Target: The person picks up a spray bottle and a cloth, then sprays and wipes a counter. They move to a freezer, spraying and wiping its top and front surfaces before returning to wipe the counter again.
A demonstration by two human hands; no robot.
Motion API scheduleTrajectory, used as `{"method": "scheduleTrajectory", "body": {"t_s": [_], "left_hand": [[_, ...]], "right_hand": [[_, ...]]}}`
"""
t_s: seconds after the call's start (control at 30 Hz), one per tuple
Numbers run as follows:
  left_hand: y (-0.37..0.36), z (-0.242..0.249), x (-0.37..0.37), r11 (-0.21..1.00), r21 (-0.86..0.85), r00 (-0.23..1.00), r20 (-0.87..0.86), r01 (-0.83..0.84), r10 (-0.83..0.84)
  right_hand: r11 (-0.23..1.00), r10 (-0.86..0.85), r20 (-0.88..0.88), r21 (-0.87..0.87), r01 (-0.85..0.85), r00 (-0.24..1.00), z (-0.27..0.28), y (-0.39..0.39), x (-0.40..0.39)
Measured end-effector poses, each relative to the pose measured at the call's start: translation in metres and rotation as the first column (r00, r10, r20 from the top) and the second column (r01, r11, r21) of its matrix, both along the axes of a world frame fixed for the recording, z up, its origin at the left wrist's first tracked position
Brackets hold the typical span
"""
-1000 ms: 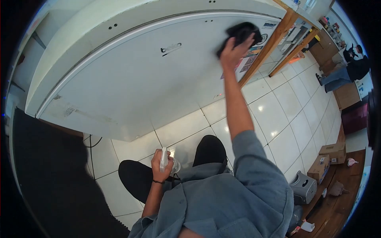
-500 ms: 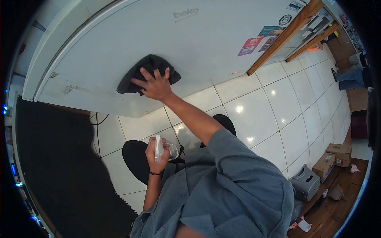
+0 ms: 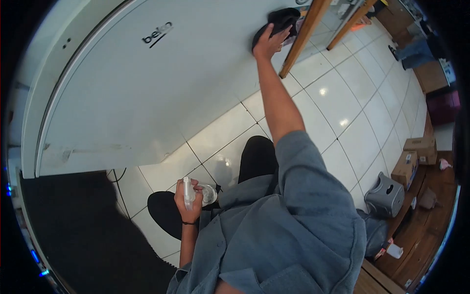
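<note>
My right hand (image 3: 269, 46) reaches far out and presses a black cloth (image 3: 284, 18) against the white Beko appliance (image 3: 142, 103). The cloth is bunched under my palm and fingers, near the appliance's right edge, and hides most of the stickers there. Low by my knees, my left hand (image 3: 189, 208) is wrapped round a clear spray bottle (image 3: 210, 195) with a white trigger head. A brownish scuff mark shows on the appliance's lower left part.
A wooden post (image 3: 306, 36) stands close beside the cloth. White floor tiles (image 3: 313, 112) run to the right, past a grey step stool (image 3: 384, 196) and cardboard boxes (image 3: 405, 166). A black mat (image 3: 78, 220) lies at left. Another person's legs (image 3: 416, 54) show far right.
My right hand has slid the black cloth from the appliance's lower middle to its right edge, over the stickers. The view has shifted. My left hand still grips the spray bottle.
</note>
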State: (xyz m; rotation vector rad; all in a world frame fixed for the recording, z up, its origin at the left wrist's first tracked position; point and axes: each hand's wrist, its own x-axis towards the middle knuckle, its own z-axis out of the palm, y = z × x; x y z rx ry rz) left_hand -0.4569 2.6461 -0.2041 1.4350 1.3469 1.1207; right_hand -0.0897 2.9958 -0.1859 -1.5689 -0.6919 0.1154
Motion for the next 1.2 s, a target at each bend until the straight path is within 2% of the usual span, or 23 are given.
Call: {"method": "scheduleTrajectory", "body": {"t_s": [0.1, 0.23, 0.33, 0.47, 0.6, 0.73, 0.87, 0.9, 1.0, 1.1, 1.2], "left_hand": [[0.000, 0.000, 0.001, 0.999, -0.052, 1.000, 0.024, -0.006, 0.007], [-0.002, -0.007, -0.006, 0.995, -0.093, 1.000, 0.025, 0.017, -0.015], [-0.003, -0.007, -0.007, 0.999, -0.034, 0.999, -0.016, -0.031, 0.030], [-0.006, -0.001, -0.013, 0.998, 0.013, 0.997, -0.050, -0.065, 0.066], [-0.011, 0.003, -0.021, 0.991, 0.051, 0.989, -0.074, -0.125, 0.129], [-0.016, 0.002, -0.029, 0.981, 0.049, 0.977, -0.085, -0.190, 0.194], [-0.025, -0.007, -0.041, 0.961, 0.022, 0.958, -0.074, -0.275, 0.276], [-0.026, -0.009, -0.043, 0.958, 0.021, 0.956, -0.067, -0.286, 0.287], [-0.025, -0.010, -0.034, 0.944, 0.002, 0.943, -0.049, -0.330, 0.329], [-0.021, -0.009, -0.035, 0.958, 0.009, 0.954, -0.094, -0.286, 0.286], [-0.014, -0.007, -0.028, 0.969, 0.014, 0.966, -0.075, -0.248, 0.249]], "right_hand": [[0.994, 0.090, -0.060, -0.050, -0.093, 0.994, -0.019, 0.005, 0.043], [0.995, 0.094, -0.025, -0.013, -0.095, 0.995, -0.017, 0.002, 0.027], [0.992, 0.081, 0.203, 0.082, -0.100, 0.976, -0.032, -0.007, -0.014], [0.978, 0.094, 0.401, 0.134, -0.160, 0.911, -0.053, -0.029, -0.097], [0.956, 0.168, 0.462, 0.138, -0.258, 0.871, -0.102, -0.047, -0.185], [0.922, 0.341, 0.562, -0.045, -0.384, 0.753, -0.148, -0.076, -0.269], [0.765, 0.643, 0.481, -0.354, -0.539, 0.596, -0.196, -0.115, -0.341], [0.787, 0.611, 0.539, -0.335, -0.518, 0.580, -0.207, -0.118, -0.354], [0.772, 0.636, 0.513, -0.396, -0.498, 0.577, -0.218, -0.117, -0.354], [0.847, 0.516, 0.597, -0.252, -0.468, 0.614, -0.209, -0.113, -0.344], [0.867, 0.497, 0.305, -0.211, -0.452, 0.812, -0.184, -0.102, -0.318]]}}
